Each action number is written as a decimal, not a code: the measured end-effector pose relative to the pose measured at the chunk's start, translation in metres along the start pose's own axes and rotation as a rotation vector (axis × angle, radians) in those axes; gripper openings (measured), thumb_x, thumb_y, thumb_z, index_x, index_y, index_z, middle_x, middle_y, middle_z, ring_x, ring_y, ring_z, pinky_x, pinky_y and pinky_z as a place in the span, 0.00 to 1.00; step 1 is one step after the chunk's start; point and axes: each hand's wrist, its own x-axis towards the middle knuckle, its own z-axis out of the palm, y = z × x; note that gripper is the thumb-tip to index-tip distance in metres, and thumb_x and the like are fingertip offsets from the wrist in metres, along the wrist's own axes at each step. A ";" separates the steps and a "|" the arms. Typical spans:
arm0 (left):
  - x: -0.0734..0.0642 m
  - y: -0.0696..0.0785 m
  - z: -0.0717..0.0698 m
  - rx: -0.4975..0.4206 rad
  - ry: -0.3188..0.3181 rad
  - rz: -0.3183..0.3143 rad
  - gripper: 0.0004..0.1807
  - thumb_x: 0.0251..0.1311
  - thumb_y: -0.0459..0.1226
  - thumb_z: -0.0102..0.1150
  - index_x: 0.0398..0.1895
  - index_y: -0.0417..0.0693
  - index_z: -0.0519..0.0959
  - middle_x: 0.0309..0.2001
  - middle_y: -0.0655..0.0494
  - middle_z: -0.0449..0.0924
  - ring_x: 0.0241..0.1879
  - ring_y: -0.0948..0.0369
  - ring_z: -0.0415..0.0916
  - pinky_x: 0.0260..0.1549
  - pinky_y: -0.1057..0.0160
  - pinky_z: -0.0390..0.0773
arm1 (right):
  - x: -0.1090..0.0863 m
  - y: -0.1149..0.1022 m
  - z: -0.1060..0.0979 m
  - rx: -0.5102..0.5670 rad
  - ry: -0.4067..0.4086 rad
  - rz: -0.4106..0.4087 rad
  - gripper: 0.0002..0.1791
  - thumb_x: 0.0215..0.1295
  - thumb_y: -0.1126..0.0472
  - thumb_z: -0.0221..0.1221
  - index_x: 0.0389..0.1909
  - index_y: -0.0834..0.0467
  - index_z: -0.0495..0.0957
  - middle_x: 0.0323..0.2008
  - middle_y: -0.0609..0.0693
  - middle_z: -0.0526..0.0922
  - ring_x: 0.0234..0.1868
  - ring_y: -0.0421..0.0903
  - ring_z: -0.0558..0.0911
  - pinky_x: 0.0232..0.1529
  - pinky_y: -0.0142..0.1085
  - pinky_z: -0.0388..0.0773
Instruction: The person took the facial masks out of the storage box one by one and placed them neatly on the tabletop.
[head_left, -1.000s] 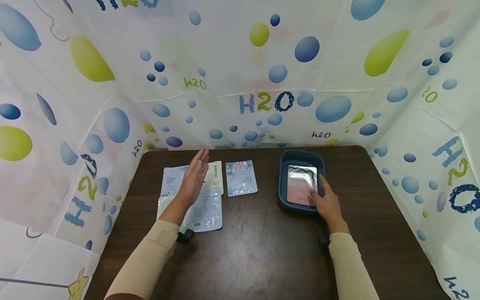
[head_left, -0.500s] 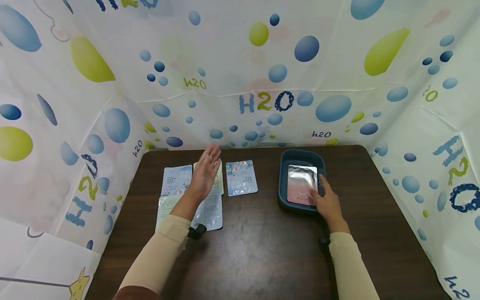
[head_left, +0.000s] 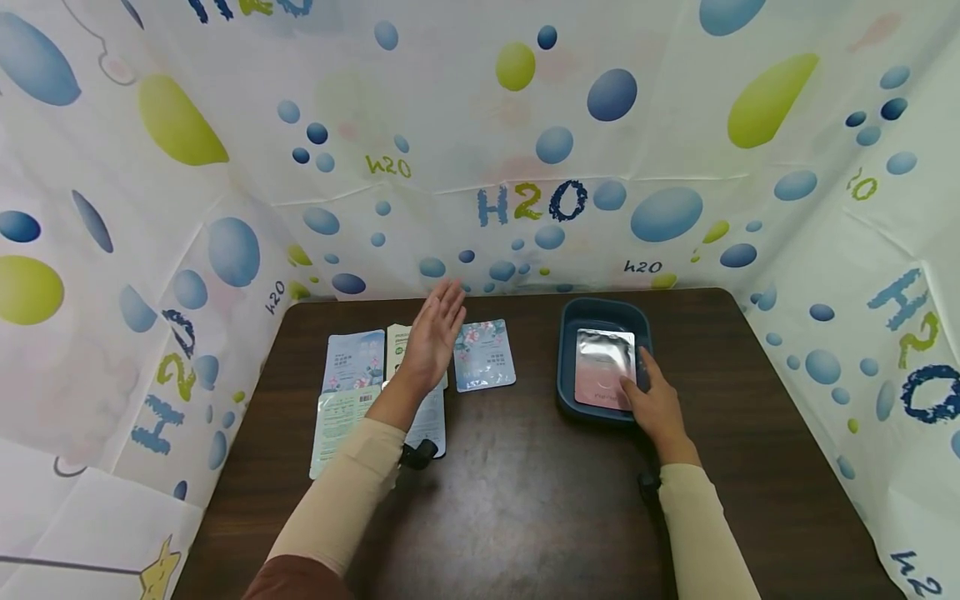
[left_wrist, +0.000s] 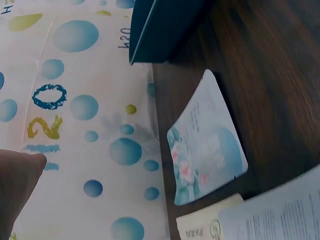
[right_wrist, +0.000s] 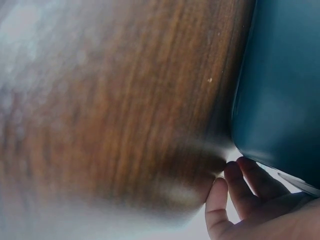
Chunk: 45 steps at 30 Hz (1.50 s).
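Note:
My left hand (head_left: 431, 337) hovers with straight, slightly spread fingers above the packets on the left, its right edge overlapping a floral sheet mask packet (head_left: 487, 358). That packet lies alone in the left wrist view, beside a white-and-cream pair. At the right, my right hand (head_left: 658, 408) grips the right wall of a dark blue plastic tray (head_left: 600, 314), thumb inside and fingers along the outside. Within the tray lies a silver-and-pink sheet mask packet (head_left: 602, 375), my thumb at its right edge. In the right wrist view, fingertips (right_wrist: 232, 170) touch the tray's lower corner.
Several more packets lie left: a light blue one (head_left: 352, 358), a pale green one (head_left: 341, 423), a cream one (head_left: 395, 343) and a white-blue one (head_left: 431, 423), partly under my forearm. A dark wooden table (head_left: 517, 492) ends at a patterned cloth (head_left: 450, 183) behind.
My left hand has moved right, from over the left packets to the floral packet's left edge, uncovering the light blue and green packets. My right hand and the tray stay put.

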 end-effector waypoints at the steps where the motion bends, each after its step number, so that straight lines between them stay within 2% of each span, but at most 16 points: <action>1: 0.001 -0.001 0.002 -0.007 -0.004 0.003 0.33 0.82 0.42 0.27 0.83 0.41 0.37 0.84 0.45 0.39 0.84 0.51 0.37 0.82 0.53 0.40 | 0.001 0.001 0.000 -0.001 0.001 0.000 0.44 0.76 0.38 0.48 0.83 0.39 0.35 0.82 0.66 0.45 0.79 0.73 0.48 0.71 0.75 0.48; 12: 0.014 -0.019 0.031 -0.082 -0.047 0.009 0.34 0.81 0.41 0.27 0.83 0.40 0.36 0.84 0.43 0.38 0.84 0.48 0.35 0.82 0.51 0.38 | 0.001 0.004 0.000 -0.002 -0.006 0.006 0.44 0.76 0.37 0.48 0.83 0.38 0.35 0.82 0.66 0.44 0.79 0.73 0.48 0.71 0.75 0.48; 20: 0.025 -0.026 0.045 -0.080 -0.083 0.002 0.34 0.81 0.43 0.28 0.83 0.41 0.35 0.84 0.43 0.39 0.84 0.48 0.35 0.82 0.52 0.39 | 0.000 0.003 0.002 0.004 0.001 -0.014 0.44 0.76 0.38 0.48 0.83 0.39 0.36 0.81 0.65 0.46 0.79 0.73 0.50 0.72 0.74 0.48; 29: 0.030 -0.038 0.055 -0.115 -0.068 -0.010 0.34 0.81 0.44 0.29 0.83 0.44 0.38 0.84 0.44 0.41 0.84 0.49 0.37 0.82 0.52 0.40 | 0.001 0.002 0.003 0.016 -0.011 -0.003 0.44 0.77 0.40 0.49 0.83 0.38 0.35 0.82 0.65 0.44 0.80 0.72 0.48 0.71 0.75 0.47; 38: 0.037 -0.054 0.067 -0.067 -0.088 -0.011 0.34 0.82 0.46 0.30 0.83 0.44 0.40 0.84 0.44 0.42 0.83 0.49 0.39 0.82 0.51 0.40 | -0.001 0.002 0.003 0.017 -0.005 -0.011 0.43 0.78 0.41 0.48 0.83 0.39 0.35 0.82 0.65 0.45 0.80 0.72 0.49 0.72 0.74 0.47; 45: 0.043 -0.064 0.080 -0.094 -0.080 -0.028 0.33 0.82 0.44 0.30 0.83 0.43 0.41 0.83 0.45 0.45 0.83 0.49 0.40 0.82 0.51 0.41 | -0.001 0.000 0.001 0.023 0.006 -0.013 0.43 0.77 0.41 0.49 0.83 0.39 0.35 0.82 0.65 0.46 0.80 0.72 0.49 0.72 0.74 0.47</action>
